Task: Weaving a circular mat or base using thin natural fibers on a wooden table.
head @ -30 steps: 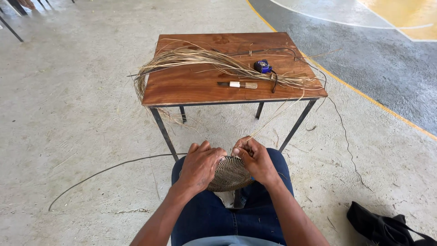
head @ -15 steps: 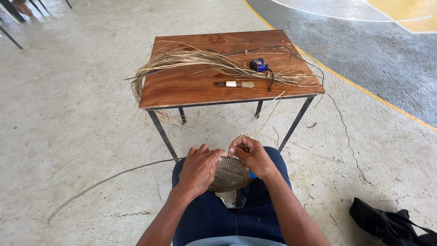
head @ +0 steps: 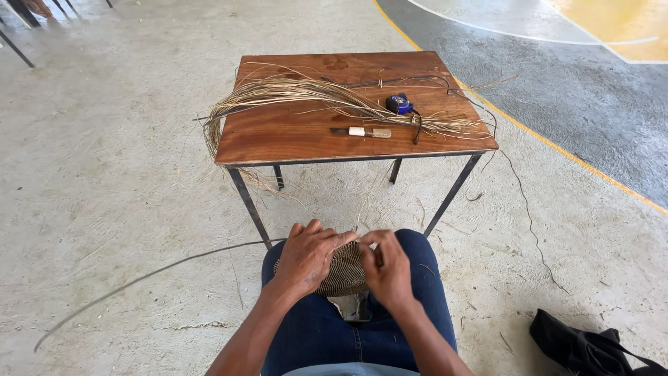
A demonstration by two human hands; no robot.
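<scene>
Head view: person seated, woven disc (head: 346,270) on lap btwn knees, just below the table's (head: 292,136) near edge. Left hand (head: 307,256) spread flat over disc's left side, pressing it down; right hand (head: 387,268) w/ fingers pinched together at disc's top right rim, prob on a thin strand, too fine to confirm. Long dark cane (head: 146,275) runs off left across the floor. On table: fibre bundle (head: 306,94) from left edge to right, knife (head: 362,131) near front edge, blue tape measure (head: 399,104) right of centre. Black bag (head: 588,348) on floor, lower right. Step looks like mid-weave on the rim; next calls for steady disc, tight pull.
</scene>
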